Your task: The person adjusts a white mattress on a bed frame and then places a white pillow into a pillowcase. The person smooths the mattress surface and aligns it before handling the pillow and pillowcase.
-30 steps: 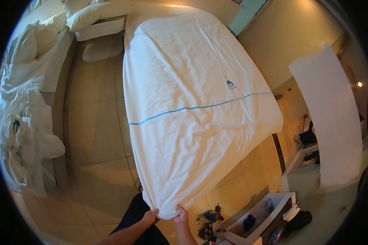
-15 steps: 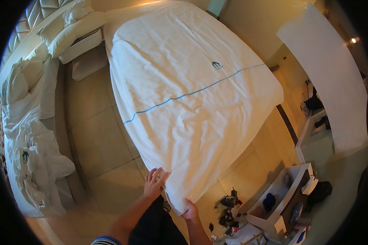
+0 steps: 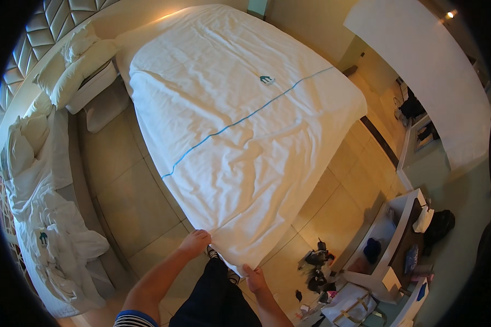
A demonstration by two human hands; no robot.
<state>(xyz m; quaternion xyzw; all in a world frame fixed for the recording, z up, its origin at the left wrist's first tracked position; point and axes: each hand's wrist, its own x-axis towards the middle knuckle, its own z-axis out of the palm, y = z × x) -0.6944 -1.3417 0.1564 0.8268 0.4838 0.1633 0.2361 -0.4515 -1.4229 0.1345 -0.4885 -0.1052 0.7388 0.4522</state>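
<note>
Here we are with the sheet (image 3: pixel 240 147) spread across the middle of the frame. At lower centre, our left hand (image 3: pixel 195 243) closes on its left edge, and our right hand (image 3: pixel 255 278) grips the near corner. Over at lower right, the open cabinet (image 3: pixel 381 284) holds a dark blue bundle (image 3: pixel 372 249); below it sits a white bag (image 3: pixel 345 305), contents we can't make out.
</note>
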